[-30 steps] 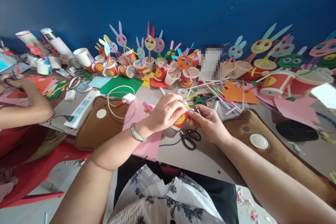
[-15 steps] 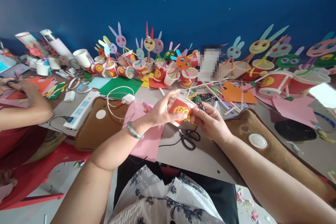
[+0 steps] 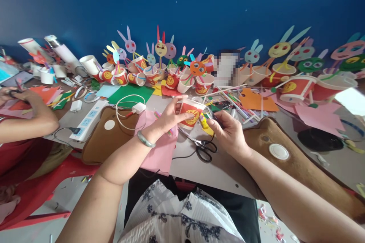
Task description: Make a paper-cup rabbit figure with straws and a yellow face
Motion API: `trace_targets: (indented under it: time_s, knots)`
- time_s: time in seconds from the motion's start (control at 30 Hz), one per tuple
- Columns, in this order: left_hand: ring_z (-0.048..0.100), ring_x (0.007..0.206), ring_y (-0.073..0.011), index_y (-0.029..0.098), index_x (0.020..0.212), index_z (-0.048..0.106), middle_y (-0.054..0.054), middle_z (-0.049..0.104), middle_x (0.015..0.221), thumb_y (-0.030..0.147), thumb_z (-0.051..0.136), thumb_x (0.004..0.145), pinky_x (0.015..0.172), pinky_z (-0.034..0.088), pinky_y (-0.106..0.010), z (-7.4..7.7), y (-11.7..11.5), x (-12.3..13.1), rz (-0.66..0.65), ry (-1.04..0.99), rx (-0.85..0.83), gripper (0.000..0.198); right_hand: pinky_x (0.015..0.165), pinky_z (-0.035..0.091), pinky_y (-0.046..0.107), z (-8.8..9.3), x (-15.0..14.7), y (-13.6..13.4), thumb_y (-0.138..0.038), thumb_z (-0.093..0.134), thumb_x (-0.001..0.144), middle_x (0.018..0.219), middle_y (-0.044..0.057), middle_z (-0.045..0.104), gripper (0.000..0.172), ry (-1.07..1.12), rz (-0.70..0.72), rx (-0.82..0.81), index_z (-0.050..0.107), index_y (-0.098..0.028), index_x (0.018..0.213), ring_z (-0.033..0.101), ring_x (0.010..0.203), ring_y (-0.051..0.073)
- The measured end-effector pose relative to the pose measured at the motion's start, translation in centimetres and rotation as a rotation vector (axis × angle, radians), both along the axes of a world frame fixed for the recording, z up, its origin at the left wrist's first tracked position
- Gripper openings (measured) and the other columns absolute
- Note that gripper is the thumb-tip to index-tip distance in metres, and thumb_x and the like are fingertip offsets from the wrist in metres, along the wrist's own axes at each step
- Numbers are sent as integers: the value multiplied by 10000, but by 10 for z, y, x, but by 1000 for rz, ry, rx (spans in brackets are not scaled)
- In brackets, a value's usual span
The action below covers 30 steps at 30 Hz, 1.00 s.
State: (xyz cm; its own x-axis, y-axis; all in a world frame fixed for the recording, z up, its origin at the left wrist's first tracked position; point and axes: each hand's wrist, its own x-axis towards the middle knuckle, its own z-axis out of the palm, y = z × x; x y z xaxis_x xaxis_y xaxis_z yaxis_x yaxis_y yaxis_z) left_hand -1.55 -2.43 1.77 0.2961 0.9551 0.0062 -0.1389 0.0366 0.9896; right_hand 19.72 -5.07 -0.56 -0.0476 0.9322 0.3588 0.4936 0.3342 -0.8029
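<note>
A red paper cup (image 3: 195, 117) with a white rim and a gold round emblem is tilted in my left hand (image 3: 170, 118). The thumb lies across its side, while the other fingers are partly hidden behind it. Just right of the cup, my right hand (image 3: 231, 133) is closed on a small dark tool (image 3: 211, 114) with a silvery tip. Too little of that tool shows to name its kind. Below the cup, black-handled scissors (image 3: 204, 151) lie on the table, and a yellow glue stick (image 3: 203, 121) is between the hands.
Paper cups with rabbit-faced cut-outs (image 3: 161, 49) line the blue wall. Brown cushions (image 3: 99, 136) flank my place, with a power strip (image 3: 91, 119) at left. Pink paper (image 3: 159, 155) lies under my left wrist; coloured sticks (image 3: 236, 102) lie behind. At far left a co-worker's arm (image 3: 31, 121) rests.
My right hand has come off the cup and shifted slightly right with the dark tool. The cup has moved a little left in my left hand and turned more upright.
</note>
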Motion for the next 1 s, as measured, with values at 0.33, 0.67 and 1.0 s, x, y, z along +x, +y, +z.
trace_targets:
  time_s: [0.33, 0.67, 1.0]
  knots:
    - [632, 1168, -263, 219, 1311, 446, -84, 654, 1193, 249, 775, 746, 1014, 523, -432, -10, 3, 0, 38, 116, 217, 654, 525, 342, 257, 0, -1, 1, -649, 516, 939, 540, -45, 429, 484, -211, 62, -1, 532, -216, 722, 370, 518, 109]
    - [588, 1243, -294, 209, 1314, 455, -142, 579, 1346, 251, 786, 757, 1060, 503, -442, -20, 7, 0, 129, 306, 519, 649, 516, 316, 279, 8, 1, -3, -617, 485, 958, 517, -10, 498, 441, -417, 49, 35, 599, -232, 774, 429, 456, 143]
    - [633, 1089, -239, 218, 1242, 501, -69, 646, 1147, 227, 799, 714, 967, 523, -403, -18, 10, -2, 39, 183, 294, 607, 525, 309, 265, 15, 4, -3, -582, 518, 955, 532, -40, 443, 442, -325, 154, -41, 524, -224, 698, 323, 504, 113]
